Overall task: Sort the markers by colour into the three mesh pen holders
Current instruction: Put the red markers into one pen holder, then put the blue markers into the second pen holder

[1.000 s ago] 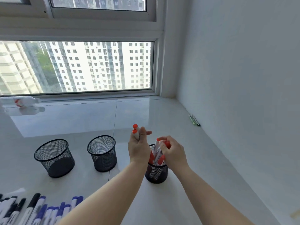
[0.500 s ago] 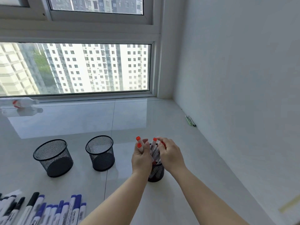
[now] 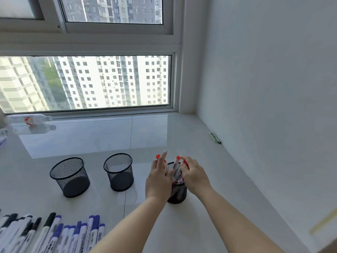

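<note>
Three black mesh pen holders stand in a row on the white sill. The left holder [image 3: 70, 177] and the middle holder [image 3: 119, 172] have nothing in them. The right holder [image 3: 178, 194] contains several red-capped markers [image 3: 176, 168]. My left hand [image 3: 158, 178] is at that holder's left rim and holds two red-capped markers [image 3: 158, 156], whose caps stick up behind my fingers. My right hand [image 3: 194, 175] grips the bunch of red markers from the right, over the holder's mouth. Blue markers [image 3: 85, 232] and black markers [image 3: 21, 227] lie at the bottom left.
A plastic bottle [image 3: 34, 118] lies by the window at the far left. Green pens [image 3: 215, 137] lie along the right wall [image 3: 273, 125]. Glossy white tile stretches behind the holders up to the window frame.
Both hands have come down onto the right holder. The left hand has lowered its two red markers from above the holder to its rim, and the right hand has pushed the bunch lower.
</note>
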